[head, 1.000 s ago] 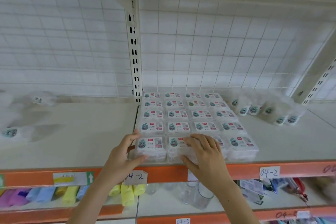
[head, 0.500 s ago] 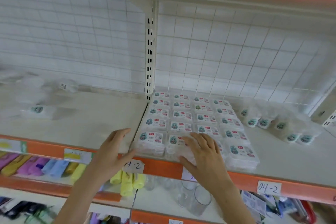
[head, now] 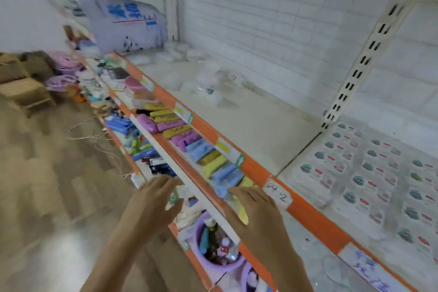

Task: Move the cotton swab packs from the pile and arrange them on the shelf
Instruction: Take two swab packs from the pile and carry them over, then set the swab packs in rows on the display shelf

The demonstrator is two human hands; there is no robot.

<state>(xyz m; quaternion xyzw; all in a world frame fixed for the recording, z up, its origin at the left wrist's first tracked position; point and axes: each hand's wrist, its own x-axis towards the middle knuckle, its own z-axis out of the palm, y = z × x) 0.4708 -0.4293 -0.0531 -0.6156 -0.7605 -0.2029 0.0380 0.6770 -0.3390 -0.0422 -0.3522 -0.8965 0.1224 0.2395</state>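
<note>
A: What could go wrong now?

B: Both hands are down in front of the lower shelves, and both are empty. The left hand [head: 151, 206] has loose, spread fingers. The right hand [head: 254, 211] is the same, fingers out, holding nothing. The pile of cotton swab packs [head: 214, 84] lies well apart from them, far along the shelf [head: 256, 123] to the left. I think a long reach could knock the loose packs around or push one off the front edge.

A: Anything else?

B: The picture is blurry, so a quick grab might pinch only the thin wrap, and a pack could slip out. Also, a new pack put down in a hurry could bump the neat rows [head: 369, 173] and make them crooked.

A: How do the packs look?

B: The ones in the pile look clear and soft and heaped up any old way. One shows a small teal mark. The arranged ones, on the right past the white upright post [head: 360, 64], are small clear boxes in straight lines, each with a teal picture and a red spot on top.
</note>
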